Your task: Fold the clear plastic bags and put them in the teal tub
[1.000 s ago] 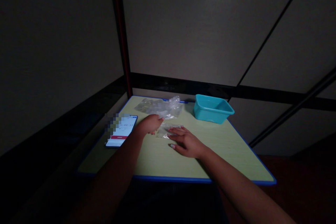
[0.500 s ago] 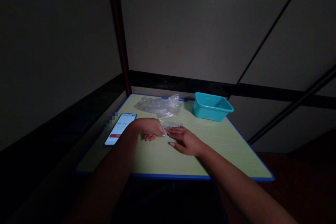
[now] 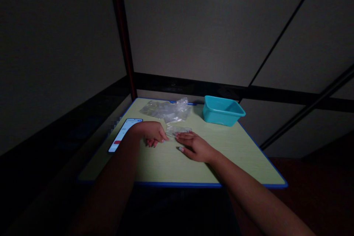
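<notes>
Head view: small bag partly under right hand, flat-fingered; left hand curled beside it, hold unclear

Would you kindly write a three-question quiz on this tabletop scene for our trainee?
1. True or false: the right hand touches the smaller clear plastic.
2. Fill in: from the wearer's view, the teal tub stands to the ... of the larger clear plastic.
3. Which does the left arm partly hide? A) teal tub B) phone C) larger clear plastic

Key: 1. True. 2. Right. 3. B.
</notes>
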{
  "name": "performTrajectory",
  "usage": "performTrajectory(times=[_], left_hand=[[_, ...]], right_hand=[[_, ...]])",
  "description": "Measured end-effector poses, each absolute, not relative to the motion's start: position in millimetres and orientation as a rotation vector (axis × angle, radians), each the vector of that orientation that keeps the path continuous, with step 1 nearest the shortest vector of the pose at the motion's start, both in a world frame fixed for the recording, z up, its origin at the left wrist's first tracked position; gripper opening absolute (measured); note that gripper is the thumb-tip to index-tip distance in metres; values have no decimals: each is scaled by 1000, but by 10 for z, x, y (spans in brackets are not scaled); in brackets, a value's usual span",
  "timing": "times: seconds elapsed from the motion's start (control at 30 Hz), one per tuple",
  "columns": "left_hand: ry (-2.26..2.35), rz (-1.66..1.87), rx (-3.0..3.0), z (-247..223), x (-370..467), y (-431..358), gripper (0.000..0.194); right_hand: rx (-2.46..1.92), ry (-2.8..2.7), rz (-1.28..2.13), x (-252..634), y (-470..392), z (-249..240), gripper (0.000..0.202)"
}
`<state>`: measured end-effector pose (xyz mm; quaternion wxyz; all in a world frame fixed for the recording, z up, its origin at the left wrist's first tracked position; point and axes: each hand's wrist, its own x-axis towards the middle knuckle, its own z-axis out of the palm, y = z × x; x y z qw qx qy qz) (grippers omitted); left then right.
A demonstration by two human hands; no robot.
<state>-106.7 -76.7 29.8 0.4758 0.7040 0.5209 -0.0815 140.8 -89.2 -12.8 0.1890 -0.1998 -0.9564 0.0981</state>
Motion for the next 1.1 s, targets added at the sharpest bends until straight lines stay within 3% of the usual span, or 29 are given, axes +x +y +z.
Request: performTrajectory(times=[0.6,1.1], left_hand=[[1290,-153,1721,266,-1077,-764,42],[1328,-166,1712,421,-994,-864,41]], right_hand=[[-554,-2680,453,1413,-912,-98,38],[-590,-2706,335,1398,-904,-117,38]])
